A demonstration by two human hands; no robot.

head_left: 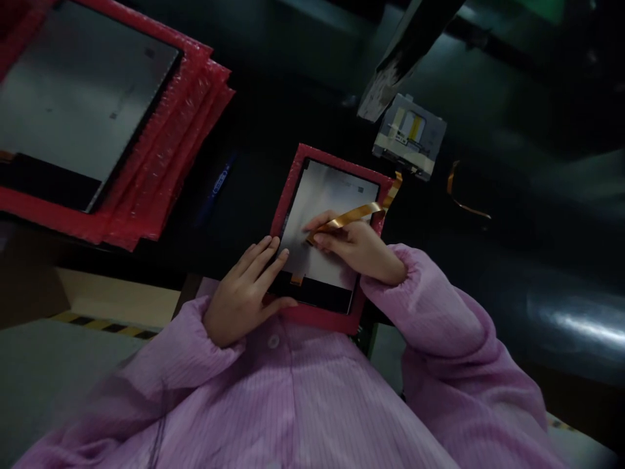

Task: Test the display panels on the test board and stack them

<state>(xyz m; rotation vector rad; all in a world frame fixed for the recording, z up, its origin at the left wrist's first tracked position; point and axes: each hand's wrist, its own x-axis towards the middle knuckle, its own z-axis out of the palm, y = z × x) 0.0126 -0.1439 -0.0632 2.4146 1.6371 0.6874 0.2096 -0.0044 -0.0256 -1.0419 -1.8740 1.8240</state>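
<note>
A flat panel (317, 195) with a silvery face and a black lower strip lies on a red bubble-wrap sheet (351, 324) at the table's near edge. My left hand (247, 286) rests on the lower left edge of the panel and sheet, its fingers spread and holding nothing. Over the panel's middle, my right hand (359, 247) pinches the end of a gold flexible strip (361, 212). The strip arches over the hand and runs toward the sheet's upper right corner, near a grey device.
Larger panels in red bubble wrap (166, 156) are stacked at the left. A blue pen-like item (221, 182) lies beside them. The grey taped device (410, 137) sits beyond the sheet, near a slanted post (385, 81). Another thin gold strip (454, 189) is farther right.
</note>
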